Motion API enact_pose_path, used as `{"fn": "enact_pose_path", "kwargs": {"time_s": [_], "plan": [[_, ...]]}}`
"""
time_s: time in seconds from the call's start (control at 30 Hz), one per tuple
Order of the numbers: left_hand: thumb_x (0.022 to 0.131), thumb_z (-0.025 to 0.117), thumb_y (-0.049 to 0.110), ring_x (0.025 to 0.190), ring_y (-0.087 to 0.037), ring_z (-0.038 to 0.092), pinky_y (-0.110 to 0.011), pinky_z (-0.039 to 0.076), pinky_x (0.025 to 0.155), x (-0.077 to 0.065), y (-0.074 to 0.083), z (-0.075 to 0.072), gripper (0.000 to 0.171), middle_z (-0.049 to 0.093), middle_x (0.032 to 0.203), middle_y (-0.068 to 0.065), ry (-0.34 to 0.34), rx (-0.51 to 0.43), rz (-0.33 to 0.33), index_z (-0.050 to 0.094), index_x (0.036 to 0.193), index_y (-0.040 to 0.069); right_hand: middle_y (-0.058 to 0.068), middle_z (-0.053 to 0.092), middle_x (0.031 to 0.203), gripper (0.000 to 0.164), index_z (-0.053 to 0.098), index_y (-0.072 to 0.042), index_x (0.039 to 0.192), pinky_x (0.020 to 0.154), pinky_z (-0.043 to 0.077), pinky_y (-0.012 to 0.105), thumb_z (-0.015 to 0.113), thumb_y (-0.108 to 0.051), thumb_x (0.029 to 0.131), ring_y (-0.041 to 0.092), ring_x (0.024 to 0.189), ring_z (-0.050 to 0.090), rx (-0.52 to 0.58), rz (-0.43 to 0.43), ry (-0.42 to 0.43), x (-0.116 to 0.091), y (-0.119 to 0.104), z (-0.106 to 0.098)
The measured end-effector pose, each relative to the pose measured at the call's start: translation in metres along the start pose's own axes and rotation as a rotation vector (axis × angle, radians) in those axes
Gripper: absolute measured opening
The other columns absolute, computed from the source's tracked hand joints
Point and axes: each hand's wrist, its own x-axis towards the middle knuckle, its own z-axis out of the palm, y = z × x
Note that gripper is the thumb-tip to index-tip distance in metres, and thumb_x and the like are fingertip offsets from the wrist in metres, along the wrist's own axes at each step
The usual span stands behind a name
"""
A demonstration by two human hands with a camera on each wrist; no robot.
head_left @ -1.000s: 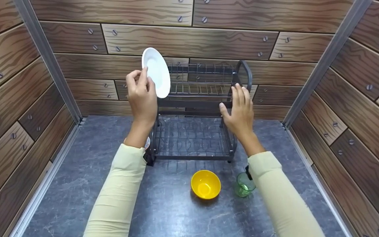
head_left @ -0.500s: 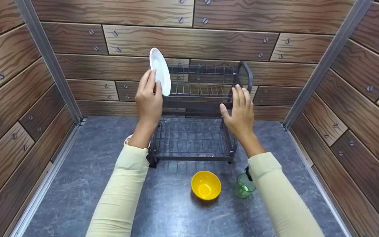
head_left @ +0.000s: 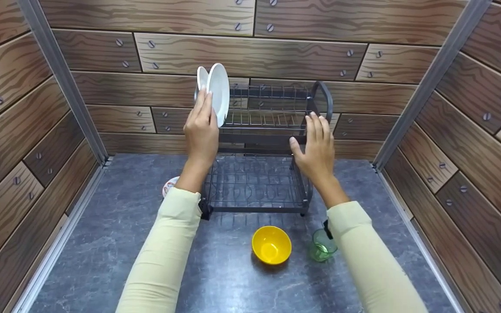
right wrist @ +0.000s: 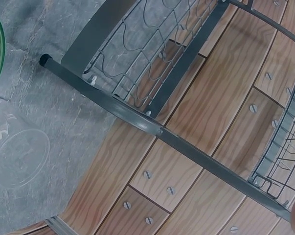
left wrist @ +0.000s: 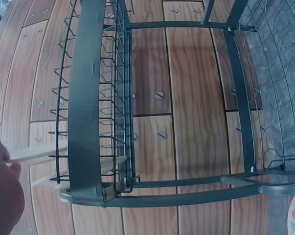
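In the head view my left hand [head_left: 201, 132] pinches a white plate [head_left: 220, 93] between thumb and fingers. The plate stands nearly upright at the left end of the top tier of a black two-tier dish rack [head_left: 257, 139]. Just left of it a second white plate [head_left: 202, 76] shows, partly hidden behind the first. From the left wrist, the held plate's edge [left wrist: 34, 152] meets the rack's wires beside my fingers. My right hand [head_left: 318, 145] rests at the rack's right side, fingers straight and thumb spread; only a sliver of it shows in the right wrist view.
A yellow bowl [head_left: 272, 245] and a green glass [head_left: 323, 248] stand in front of the rack. A clear cup [right wrist: 21, 152] shows in the right wrist view. Left of the rack is a round patterned item [head_left: 170, 186]. Wood-patterned walls [head_left: 250, 54] enclose the grey surface.
My left hand has moved right with the plate, which has turned to face more leftward-to-rightward across the rack. A second plate has come into view behind it. My right hand has stayed put.
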Motion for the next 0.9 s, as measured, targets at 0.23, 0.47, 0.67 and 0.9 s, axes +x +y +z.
{"fn": "enact_pose_path", "kwargs": {"time_s": [0.23,0.47,0.67,0.9], "plan": [[0.095,0.054,0.005,0.118,-0.028,0.058,-0.03,0.044,0.102,0.0,-0.001,0.004,0.031,0.056,0.135,-0.013,-0.038,0.08,0.028,0.062,0.125,-0.001,0.005,0.026,0.155,0.069,0.03,-0.009,0.148,0.117,0.016,0.044,0.044,-0.049,0.093,0.026,0.143,0.017,0.012,-0.001,0.003,0.0,-0.001,0.0],[0.096,0.053,0.005,0.117,-0.029,0.058,-0.03,0.045,0.101,-0.005,0.0,0.012,0.032,0.053,0.137,-0.015,-0.09,0.145,0.05,0.059,0.127,-0.003,0.006,0.028,0.154,0.07,0.029,-0.009,0.149,0.117,0.016,0.045,0.044,-0.049,0.093,0.027,0.143,0.018,0.003,-0.004,0.005,-0.001,0.0,0.0],[0.096,0.051,0.003,0.114,-0.03,0.06,-0.033,0.049,0.096,-0.008,-0.003,0.017,0.031,0.054,0.136,-0.017,-0.11,0.201,0.064,0.06,0.125,-0.003,0.007,0.031,0.152,0.069,0.031,-0.009,0.148,0.116,0.018,0.045,0.047,-0.047,0.093,0.027,0.142,0.019,0.007,-0.014,0.021,0.001,-0.001,0.001],[0.096,0.05,0.003,0.113,-0.031,0.06,-0.034,0.05,0.095,-0.009,-0.007,0.02,0.032,0.052,0.138,-0.017,-0.128,0.193,0.032,0.059,0.126,-0.003,0.008,0.031,0.152,0.068,0.032,-0.008,0.147,0.117,0.016,0.043,0.047,-0.046,0.093,0.027,0.142,0.02,0.004,-0.017,0.023,0.001,0.0,0.001]]}}
